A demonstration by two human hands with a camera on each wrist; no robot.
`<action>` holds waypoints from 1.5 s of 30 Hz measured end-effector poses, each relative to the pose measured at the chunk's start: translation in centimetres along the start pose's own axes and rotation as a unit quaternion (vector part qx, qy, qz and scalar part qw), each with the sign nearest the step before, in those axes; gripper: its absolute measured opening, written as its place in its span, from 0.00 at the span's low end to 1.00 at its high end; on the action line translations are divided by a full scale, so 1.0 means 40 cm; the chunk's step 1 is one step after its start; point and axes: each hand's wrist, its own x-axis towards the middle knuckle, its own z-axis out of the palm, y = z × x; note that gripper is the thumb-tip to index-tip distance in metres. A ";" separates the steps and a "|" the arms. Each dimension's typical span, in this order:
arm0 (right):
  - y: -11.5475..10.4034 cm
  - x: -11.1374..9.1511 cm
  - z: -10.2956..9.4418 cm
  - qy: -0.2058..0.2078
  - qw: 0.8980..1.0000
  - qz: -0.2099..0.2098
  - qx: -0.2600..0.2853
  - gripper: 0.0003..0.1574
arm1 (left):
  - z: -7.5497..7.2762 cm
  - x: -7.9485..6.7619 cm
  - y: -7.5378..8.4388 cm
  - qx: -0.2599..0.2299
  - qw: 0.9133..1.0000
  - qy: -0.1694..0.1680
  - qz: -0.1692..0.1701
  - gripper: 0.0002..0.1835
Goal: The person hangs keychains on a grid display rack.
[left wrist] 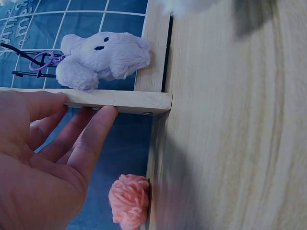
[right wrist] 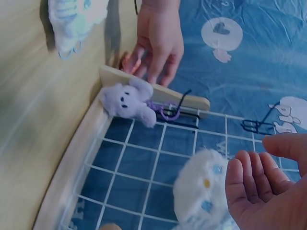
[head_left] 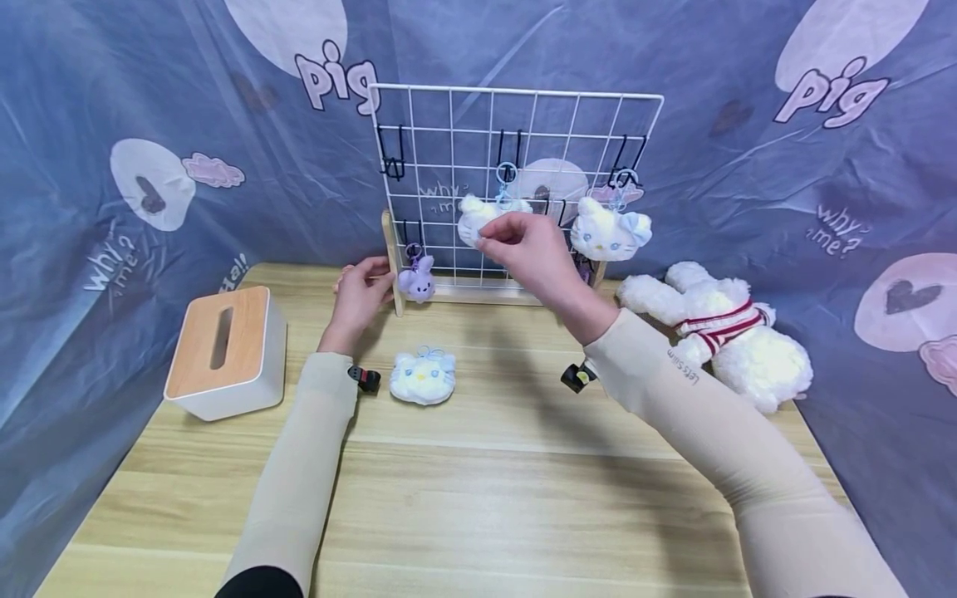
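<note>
My left hand (head_left: 361,291) grips the wooden side post (left wrist: 120,99) of a white wire grid rack (head_left: 473,129) with its fingertips. Just inside that post, a small lilac plush keychain (head_left: 416,280) hangs from a black hook. In front of the grid is my right hand (head_left: 527,249), its fingers loosely curled and its thumb apart, holding nothing. It overlaps a white cat-face plush keychain (right wrist: 204,184) that hangs from the middle hook by a blue ring (head_left: 506,173). Another white cat plush (head_left: 607,232) hangs at the right, and a third (head_left: 422,379) lies on the table.
A tissue box (head_left: 220,353) with a wooden lid stands at the left. On the right lies a white plush toy (head_left: 718,328) in a striped top. An orange yarn ball (left wrist: 129,201) sits outside the left post. Black hooks (head_left: 392,158) hang on the grid.
</note>
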 end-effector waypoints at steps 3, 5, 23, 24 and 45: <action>0.000 -0.003 0.020 -0.008 1.000 -0.001 -0.012 0.10 | -0.001 0.001 0.000 -0.003 1.000 -0.002 0.001 0.23; 0.002 -0.005 0.033 -0.016 1.000 -0.001 -0.018 0.09 | -0.002 0.001 0.000 -0.003 1.000 -0.003 0.003 0.23; 0.072 -0.021 0.133 -0.092 0.995 0.018 -0.029 0.08 | -0.006 0.000 -0.001 -0.004 1.000 -0.005 0.000 0.23; 0.077 -0.020 0.138 -0.097 0.995 0.021 -0.029 0.09 | -0.006 -0.001 -0.001 -0.003 1.000 -0.005 0.000 0.23; 0.176 -0.021 0.254 -0.175 0.982 -0.015 -0.074 0.14 | -0.003 0.002 0.003 -0.005 1.000 -0.007 -0.003 0.23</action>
